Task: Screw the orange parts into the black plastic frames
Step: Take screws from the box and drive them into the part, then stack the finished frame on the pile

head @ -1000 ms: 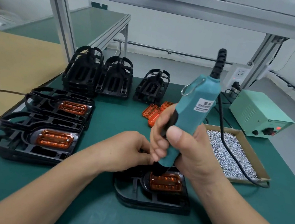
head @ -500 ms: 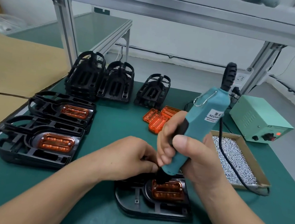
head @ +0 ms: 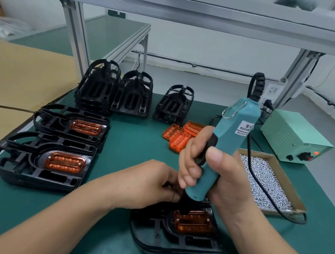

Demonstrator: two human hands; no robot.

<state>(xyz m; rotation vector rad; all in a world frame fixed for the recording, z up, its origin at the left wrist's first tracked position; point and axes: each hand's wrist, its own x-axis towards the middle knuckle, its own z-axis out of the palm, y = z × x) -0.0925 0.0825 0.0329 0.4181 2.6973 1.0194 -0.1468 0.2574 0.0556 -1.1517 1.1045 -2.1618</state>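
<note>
Worktop (head: 131, 143): a green mat under an aluminium rack, carrying everything below.
Cardboard sheet (head: 21, 81): lies flat, to the left of the worktop.
Empty frames (head: 133, 96): three black stacks in a row at the back, no orange in them.
Fitted frames (head: 33, 161): two low stacks at the left edge, one behind the other, each top frame with an orange part seated in it.
Power box (head: 293, 135): pale green, at the far right, with a red lamp lit on its front.
Screw tray (head: 259, 153): shallow cardboard, right of the hands, holding a bed of small silver screws (head: 265, 179).
Black frame (head: 170, 240): flat on the worktop at the near edge, directly under both hands.
Electric screwdriver (head: 234, 134): teal, tilted with its top to the right, black nose down on the orange part.
Right hand (head: 215, 174): fingers wrapped round the screwdriver's lower body, thumb along its front.
Left hand (head: 147, 185): fingers curled in, tips gathered against the screwdriver's nose; whether they pinch anything is hidden.
Loose orange parts (head: 182, 134): a small pile behind the hands, near the middle of the worktop.
Orange part (head: 193, 223): seated in the black frame's recess, its upper left corner under the nose.
</note>
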